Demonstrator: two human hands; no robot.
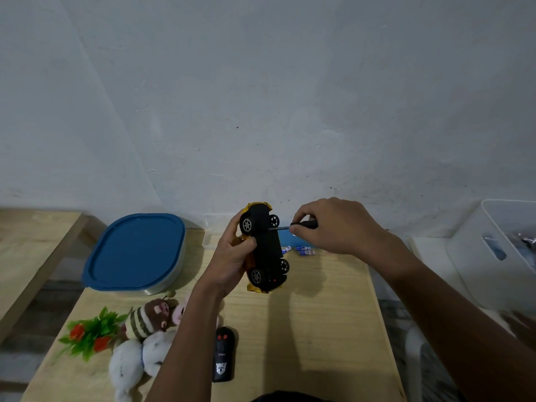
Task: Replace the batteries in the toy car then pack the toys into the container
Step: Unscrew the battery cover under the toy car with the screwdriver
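Light wood worktop (319, 329) fills the lower centre of the frame, its far edge against a plain whitish wall (261, 97) w/ scuffs and small dark specks. A 2nd wood surface (29, 242) sits at left, a gap between the two, grey floor (37, 320) showing below. Toy car (265, 248) is held up off the worktop at centre, tipped on its side, black underside and wheels toward the camera, yellow body at the edges. Left hand (232, 256) grips it round the body, thumb on the underside. Right hand (333, 227) pinches the black handle of a small screwdriver (301, 225); shaft points left, tip touching the car's underside near the upper wheels. Blue-and-white batteries (304, 250) lie on the worktop just right of the car, below the right hand. Container (171, 281) w/ blue lid (136, 250) on stands at centre left, partly over the worktop's left edge. Lower left: a striped brown plush toy (145, 317), white plush toys (130, 364) and a plastic plant (87, 333) w/ red flowers, bunched together. Black remote control (222, 355) lies lower centre, beside the left forearm. White plastic bin (493, 250) at far right, off the worktop.
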